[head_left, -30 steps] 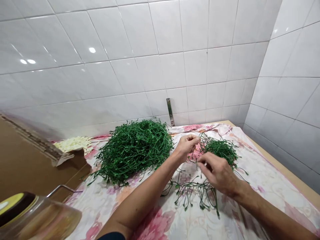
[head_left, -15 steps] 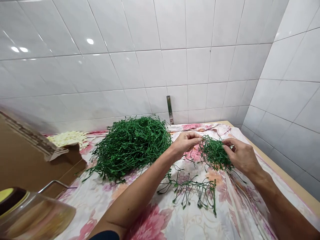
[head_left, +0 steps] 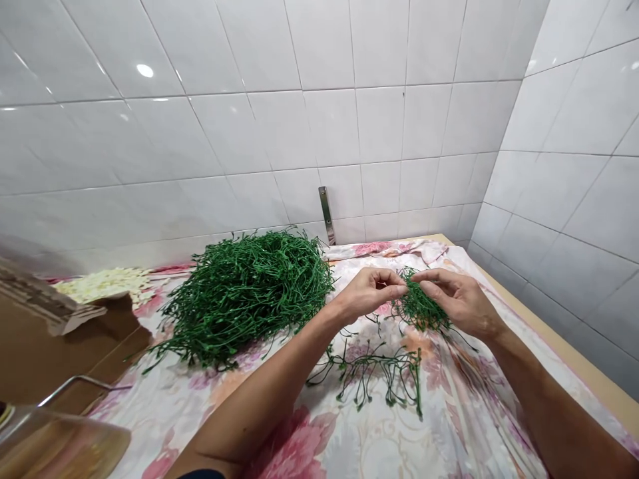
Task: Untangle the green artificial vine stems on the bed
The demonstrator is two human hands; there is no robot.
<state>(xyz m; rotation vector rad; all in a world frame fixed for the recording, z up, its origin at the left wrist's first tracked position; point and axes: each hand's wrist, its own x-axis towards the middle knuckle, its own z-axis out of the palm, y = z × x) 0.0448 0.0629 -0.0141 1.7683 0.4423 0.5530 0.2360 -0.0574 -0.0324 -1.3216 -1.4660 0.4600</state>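
Note:
My left hand and my right hand meet above a floral cloth, both pinching a small tangled clump of green plastic stems between them. The clump hangs just above the cloth. A big heap of the same green stems lies to the left of my left hand. A few separated stems lie spread out on the cloth below my hands.
A pile of small white flower pieces lies at the far left near the tiled wall. A brown cardboard box and a glass jar with a wire handle sit at the left. A tiled wall closes the right side.
My right hand has come up from the loose stems on the cloth to the small clump and closed in on it beside my left hand. The view has shifted slightly right.

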